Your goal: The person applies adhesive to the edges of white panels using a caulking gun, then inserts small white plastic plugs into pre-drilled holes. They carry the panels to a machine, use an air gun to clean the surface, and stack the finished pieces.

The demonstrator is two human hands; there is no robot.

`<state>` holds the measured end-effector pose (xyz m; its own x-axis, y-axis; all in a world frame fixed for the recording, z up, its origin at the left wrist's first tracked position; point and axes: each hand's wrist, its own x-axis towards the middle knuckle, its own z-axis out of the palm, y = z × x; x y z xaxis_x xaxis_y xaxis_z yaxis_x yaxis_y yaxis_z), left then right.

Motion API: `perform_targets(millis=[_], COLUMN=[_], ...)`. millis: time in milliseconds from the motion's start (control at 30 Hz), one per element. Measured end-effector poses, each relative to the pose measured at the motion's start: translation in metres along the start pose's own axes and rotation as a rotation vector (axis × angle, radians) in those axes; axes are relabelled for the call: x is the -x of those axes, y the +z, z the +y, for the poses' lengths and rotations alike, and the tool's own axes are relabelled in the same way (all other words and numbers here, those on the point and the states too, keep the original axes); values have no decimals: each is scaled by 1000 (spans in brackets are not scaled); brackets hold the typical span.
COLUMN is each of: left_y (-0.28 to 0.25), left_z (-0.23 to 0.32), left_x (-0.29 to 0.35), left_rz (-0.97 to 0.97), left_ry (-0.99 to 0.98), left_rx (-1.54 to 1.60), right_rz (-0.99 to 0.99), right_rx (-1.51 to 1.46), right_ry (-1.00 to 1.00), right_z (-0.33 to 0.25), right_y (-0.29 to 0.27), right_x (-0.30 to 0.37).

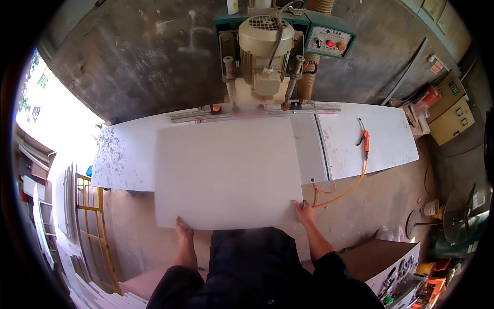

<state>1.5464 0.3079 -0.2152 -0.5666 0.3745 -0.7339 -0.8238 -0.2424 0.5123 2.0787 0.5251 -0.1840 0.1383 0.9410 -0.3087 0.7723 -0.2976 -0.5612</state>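
A large white board lies on the machine's white worktable, its near part overhanging the front edge. My left hand grips the board's near left edge, thumb on top and fingers hidden beneath. At the near right corner my right hand holds the board's side, its thumb at the edge. The board's far edge reaches the metal fence below a drilling machine with a big ribbed motor.
An orange air blow gun rests on the table's right part, its hose hanging over the front. A control box with knobs is beside the motor. A yellow metal rack stands at left, a fan at right.
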Motion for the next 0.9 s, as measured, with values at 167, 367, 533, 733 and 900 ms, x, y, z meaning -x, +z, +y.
perform_targets(millis=[167,367,533,733,900], left_y=[6,9,24,24,17], left_z=[-20,-16,-6,1,6], left_x=[-3,-18,-20,-21,-26], left_rz=[5,144,163,164,142], left_ry=[-12,6,-22,-32,-39], left_rx=[-187,-228,-247,-267,-269], right_rz=[-18,-128,-60,-37,-44], right_rx=[-88,-103,-111,-197,-174], right_ry=[0,46,-2,-63,-74], right_z=[-15,-48,-36,-34,-34], right_y=[-4,-22,-2,9,13], right_x=[-18,-22,-24,-25,-23])
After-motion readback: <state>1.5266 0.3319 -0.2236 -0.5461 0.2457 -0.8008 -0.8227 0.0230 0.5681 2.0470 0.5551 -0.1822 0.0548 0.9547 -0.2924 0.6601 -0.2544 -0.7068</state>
